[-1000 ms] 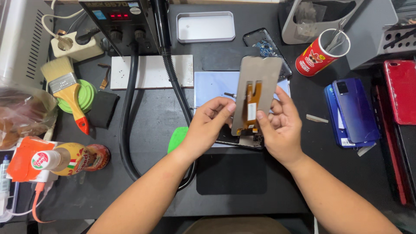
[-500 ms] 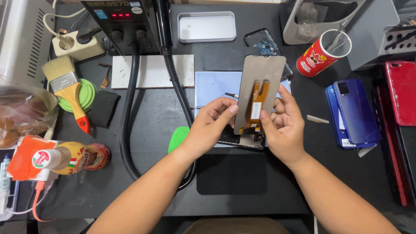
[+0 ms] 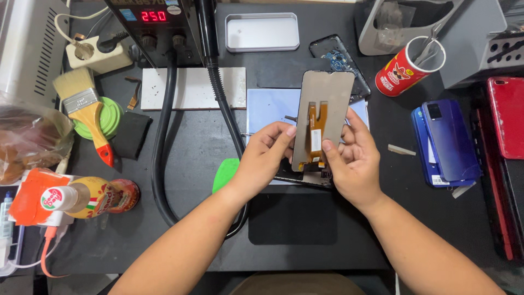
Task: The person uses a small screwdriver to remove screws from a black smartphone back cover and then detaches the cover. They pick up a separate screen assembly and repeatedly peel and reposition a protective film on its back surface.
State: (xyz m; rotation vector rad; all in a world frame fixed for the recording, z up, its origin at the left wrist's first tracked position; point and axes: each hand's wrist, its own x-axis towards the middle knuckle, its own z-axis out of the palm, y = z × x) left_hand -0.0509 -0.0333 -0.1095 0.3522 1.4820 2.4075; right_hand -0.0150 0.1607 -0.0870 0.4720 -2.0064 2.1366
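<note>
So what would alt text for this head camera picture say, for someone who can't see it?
Two bare hands, left hand and right hand, hold a phone screen panel upright, back side showing, above a dark workbench. Around it lie a paintbrush, a red cup and blue phones.

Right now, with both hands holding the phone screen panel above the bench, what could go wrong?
1. The right hand has its thumb on the orange flex cable of the screen panel; pressing there could crease or tear it.
2. The left hand grips only the panel's edge, so it may slip onto the opened phone below.
3. The black hose runs close to the left hand and could be snagged.
</note>
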